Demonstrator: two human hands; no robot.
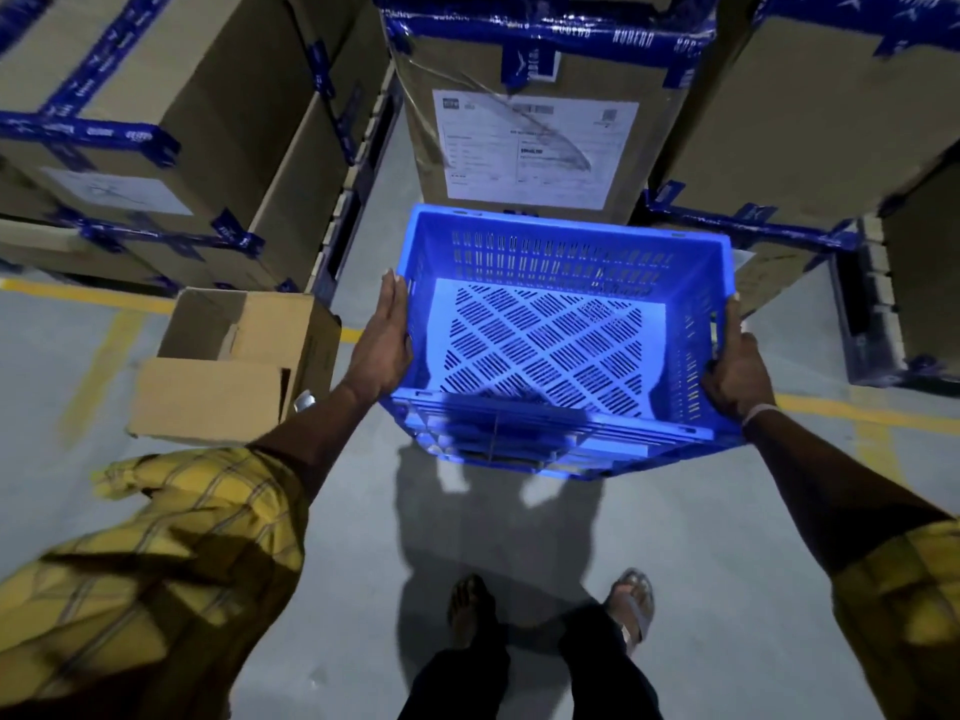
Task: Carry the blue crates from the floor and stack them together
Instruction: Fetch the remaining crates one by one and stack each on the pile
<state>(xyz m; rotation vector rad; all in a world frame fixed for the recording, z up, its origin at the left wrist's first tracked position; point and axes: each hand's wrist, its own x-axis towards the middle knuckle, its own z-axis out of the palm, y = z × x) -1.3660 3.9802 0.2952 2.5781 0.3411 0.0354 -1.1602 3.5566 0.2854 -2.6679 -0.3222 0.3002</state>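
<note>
Nearest us, our feet stand on the grey concrete floor (727,537), and just ahead we carry the perforated blue plastic crate (561,324) clear of it, its shadow falling below. Our hands are set well apart on opposite side walls: the left hand (384,340) presses flat along the outside of the left wall with fingers straight, while the right hand (737,366) curls over the right rim. We judge this the carrying step, since no second crate or stack shows here. To do it well we should hook the left fingers over the rim to match the right, keep the crate level and close to the body, and look for the stack before stepping. To our left an open brown cardboard box (234,356) sits on the floor near our path. Directly beyond the crate a tall taped cardboard carton with a white label (530,142) blocks the way forward, with more taped cartons (171,111) on both sides, so we must turn
</note>
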